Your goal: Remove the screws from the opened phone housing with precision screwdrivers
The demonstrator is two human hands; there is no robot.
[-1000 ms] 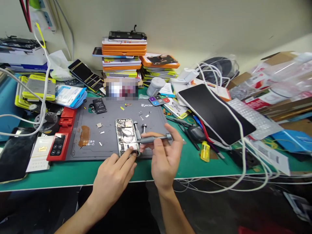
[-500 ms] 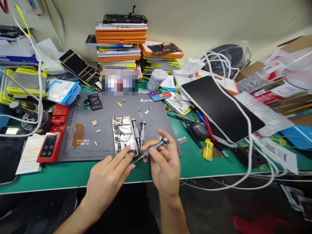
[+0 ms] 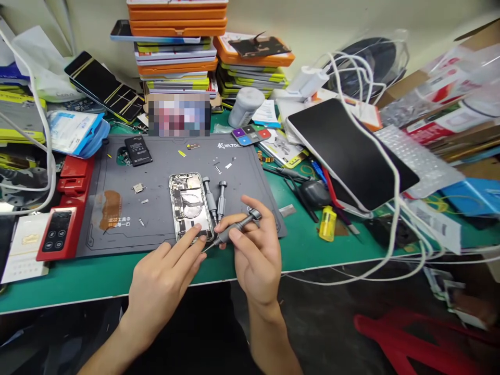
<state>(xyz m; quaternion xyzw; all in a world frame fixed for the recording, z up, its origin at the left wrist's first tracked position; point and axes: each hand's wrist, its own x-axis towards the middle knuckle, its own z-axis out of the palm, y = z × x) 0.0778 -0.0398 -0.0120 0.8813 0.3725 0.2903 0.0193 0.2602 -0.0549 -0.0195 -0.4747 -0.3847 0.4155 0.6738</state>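
Observation:
An opened phone (image 3: pixel 190 204) lies with its insides showing on a grey repair mat (image 3: pixel 156 172). My left hand (image 3: pixel 164 278) rests at the phone's near end, fingers stretched out and fingertips touching its bottom edge. My right hand (image 3: pixel 255 252) is closed round a grey precision screwdriver (image 3: pixel 234 230), whose tip points down-left at the phone's bottom right corner. Two more grey screwdrivers (image 3: pixel 214 200) lie on the mat just right of the phone.
A red device (image 3: pixel 58 229) sits left of the mat. A black tablet (image 3: pixel 347 151), white cables (image 3: pixel 390 208), a yellow item (image 3: pixel 327 230) and boxes crowd the right. Stacked orange cases (image 3: pixel 177 47) stand behind. Small screws and parts dot the mat. A red stool (image 3: pixel 410 344) shows below.
The screwdriver went from lying level above the phone to tilted, tip down at the phone's bottom corner. The view has tipped downward, so everything sits higher in frame.

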